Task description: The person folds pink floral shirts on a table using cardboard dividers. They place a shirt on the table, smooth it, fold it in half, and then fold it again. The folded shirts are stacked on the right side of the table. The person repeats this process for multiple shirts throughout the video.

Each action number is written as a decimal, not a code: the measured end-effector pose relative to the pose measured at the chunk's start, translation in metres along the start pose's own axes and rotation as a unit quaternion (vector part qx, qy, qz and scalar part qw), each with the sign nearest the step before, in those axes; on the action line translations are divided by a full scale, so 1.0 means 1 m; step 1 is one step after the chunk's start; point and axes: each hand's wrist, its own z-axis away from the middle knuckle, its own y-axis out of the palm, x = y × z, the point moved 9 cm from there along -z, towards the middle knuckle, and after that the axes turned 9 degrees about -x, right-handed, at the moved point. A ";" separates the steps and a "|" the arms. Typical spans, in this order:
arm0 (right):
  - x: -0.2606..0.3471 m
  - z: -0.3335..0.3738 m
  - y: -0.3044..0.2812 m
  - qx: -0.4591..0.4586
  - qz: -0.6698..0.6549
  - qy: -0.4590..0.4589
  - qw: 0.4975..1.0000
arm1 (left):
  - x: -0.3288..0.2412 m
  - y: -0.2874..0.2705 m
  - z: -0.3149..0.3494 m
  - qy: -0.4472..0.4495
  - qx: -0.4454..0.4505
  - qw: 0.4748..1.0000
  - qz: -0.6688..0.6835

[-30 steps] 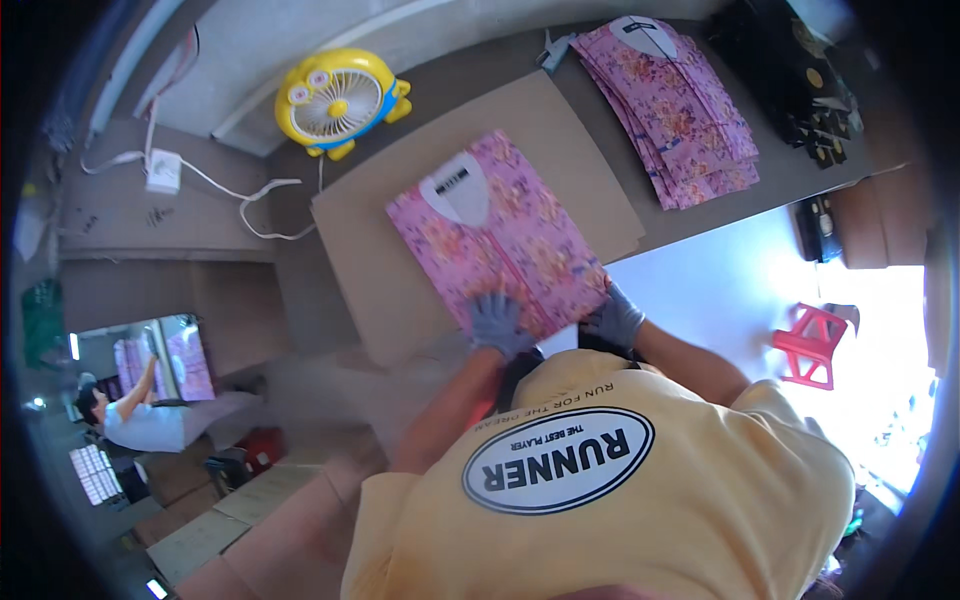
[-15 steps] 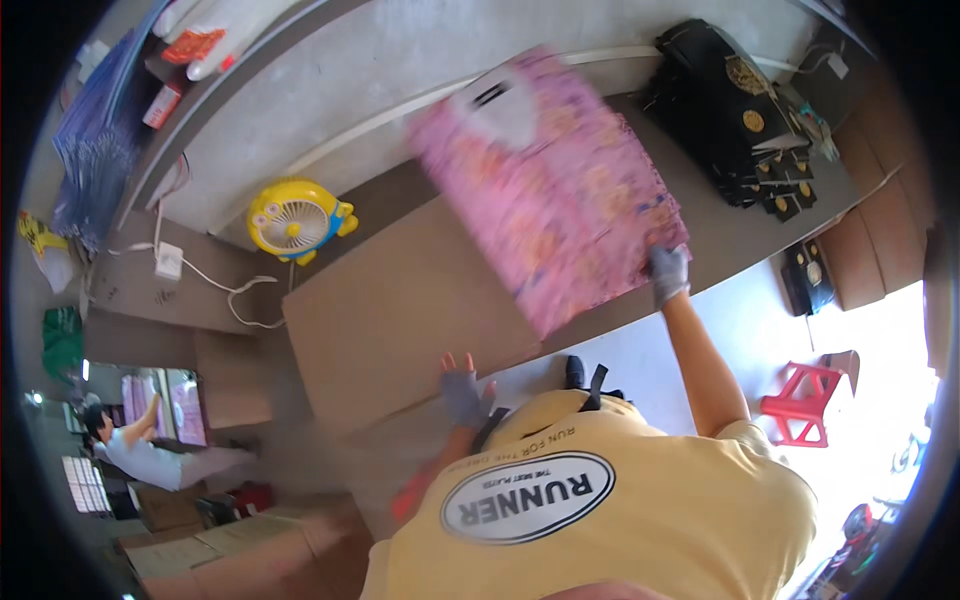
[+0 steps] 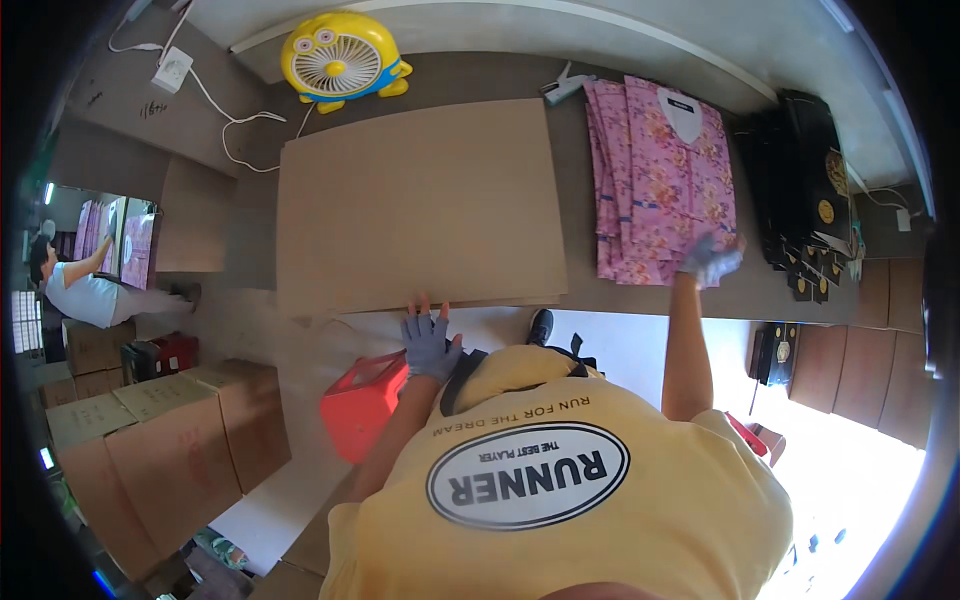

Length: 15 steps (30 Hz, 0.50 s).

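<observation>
- Your left grip (image 3: 430,345) is open, fingers spread and holding nothing, its bare fingertips overlapping the near edge of the brown cardboard sheets (image 3: 420,210); you can't tell from here whether they press on it.
- Your right grip (image 3: 712,262) is loosely open too, laid over the near right corner of the folded pink floral garments (image 3: 690,190); whether any cloth is pinched under it, you can't tell.
- Those garments lie fanned in an overlapping pile on the grey tabletop (image 3: 578,215), right of the cardboard, collars away from you.
- Right of them, you have a stack of black folded packs (image 3: 825,180) with gold emblems.
- Farthest off, behind the cardboard, stands the yellow-and-blue fan (image 3: 340,65).
</observation>
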 end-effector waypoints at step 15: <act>0.207 0.195 0.108 0.412 0.233 -0.049 0.879 | 0.127 -0.027 -0.044 0.219 0.029 0.971 0.091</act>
